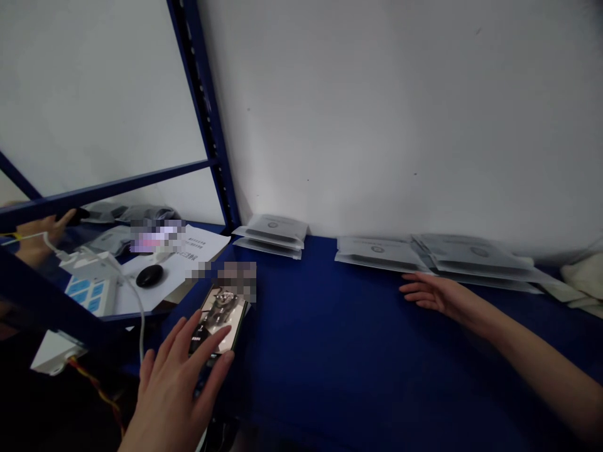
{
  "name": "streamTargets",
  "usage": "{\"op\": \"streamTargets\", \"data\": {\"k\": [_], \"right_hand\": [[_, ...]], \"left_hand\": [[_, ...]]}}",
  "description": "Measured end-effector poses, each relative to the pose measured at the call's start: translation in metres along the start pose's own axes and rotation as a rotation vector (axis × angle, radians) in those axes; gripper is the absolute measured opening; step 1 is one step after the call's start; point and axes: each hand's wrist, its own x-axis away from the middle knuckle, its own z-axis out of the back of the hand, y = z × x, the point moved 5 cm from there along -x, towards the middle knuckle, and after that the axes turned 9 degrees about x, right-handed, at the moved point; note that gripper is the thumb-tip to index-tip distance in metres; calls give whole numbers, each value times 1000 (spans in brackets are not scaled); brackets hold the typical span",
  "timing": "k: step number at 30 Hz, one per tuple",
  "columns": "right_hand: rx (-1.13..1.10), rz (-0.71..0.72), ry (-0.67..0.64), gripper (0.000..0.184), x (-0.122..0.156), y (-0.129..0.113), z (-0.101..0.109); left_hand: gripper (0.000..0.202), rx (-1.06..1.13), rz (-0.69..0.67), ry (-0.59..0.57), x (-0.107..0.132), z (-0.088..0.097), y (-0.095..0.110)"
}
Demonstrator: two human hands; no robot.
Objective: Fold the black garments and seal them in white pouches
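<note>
My left hand [176, 383] lies with fingers spread over the near end of a smartphone [221, 317] that rests on the blue shelf [330, 339]; its screen is lit. My right hand [436, 294] is stretched out flat on the shelf, fingers open, holding nothing. Its fingertips are just in front of a pile of flat grey plastic packets [381, 252]. More packets [475, 257] overlap to the right, and a smaller stack of packets [273, 233] sits in the corner by the wall.
A blue rack upright [207, 125] and crossbar [108, 188] divide off the left bay. There lie white papers [188, 251], a black round object [149, 275], a white power strip [89, 276] with cable, and another person's hand [44, 233]. White cloth [584, 279] sits far right.
</note>
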Motion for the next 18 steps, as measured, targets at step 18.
{"op": "streamTargets", "data": {"k": [18], "right_hand": [[11,11,31,17,4,-4,-2]], "left_hand": [[52,16,146,64,-20,1,-29]]}}
